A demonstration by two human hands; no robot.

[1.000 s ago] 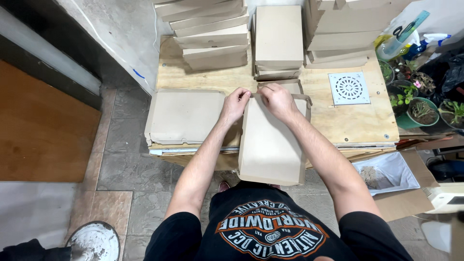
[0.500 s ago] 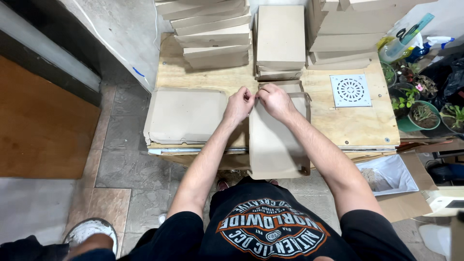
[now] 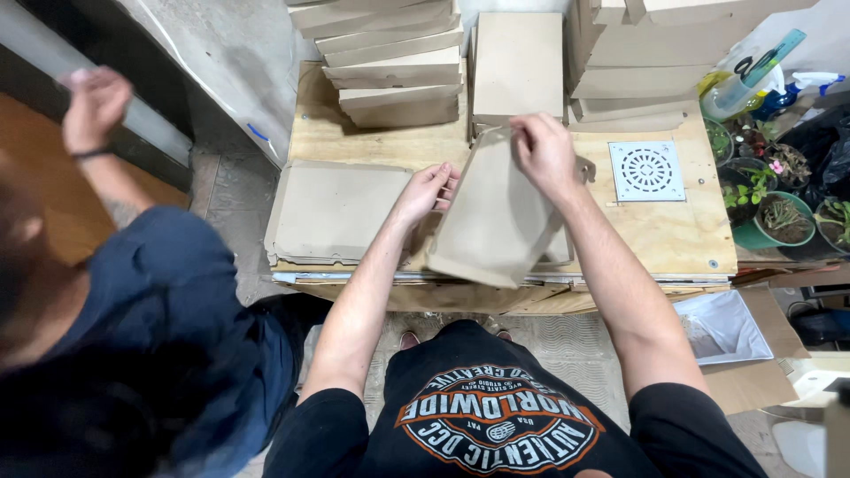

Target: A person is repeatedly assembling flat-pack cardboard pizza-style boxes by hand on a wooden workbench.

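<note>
A: What are the two hands doing?

B: The right hand point(image 3: 542, 152) is closed on the top edge of a flat brown cardboard blank point(image 3: 492, 221), pinching it so the sheet tilts up off the desk point(image 3: 660, 237). The left hand point(image 3: 427, 189) is open, fingers spread, resting against the blank's left edge.

A: And where does the blank sit?

B: Over the front middle of the plywood desk, its lower corner hanging just past the front edge, above the person's black printed shirt point(image 3: 496, 416).

A: Anything beside it?

B: To the left lies a pile of flat cardboard sheets point(image 3: 335, 212), just beside the left hand. Along the back stand stacks of folded cardboard boxes point(image 3: 394, 66), another stack point(image 3: 518, 62) behind the right hand, and more boxes point(image 3: 637, 66) at the right rear.

A: What else is on the desk?

B: A white square drain grate point(image 3: 646, 171) lies flat to the right of the right hand, apart from the blank.

A: Off the desk?

B: Potted plants point(image 3: 779, 212) stand to the right, with a spray bottle point(image 3: 801, 84) nearby. At the left, another person in a dark blue top point(image 3: 150, 354) stands close, one hand point(image 3: 93, 106) raised and blurred.
</note>
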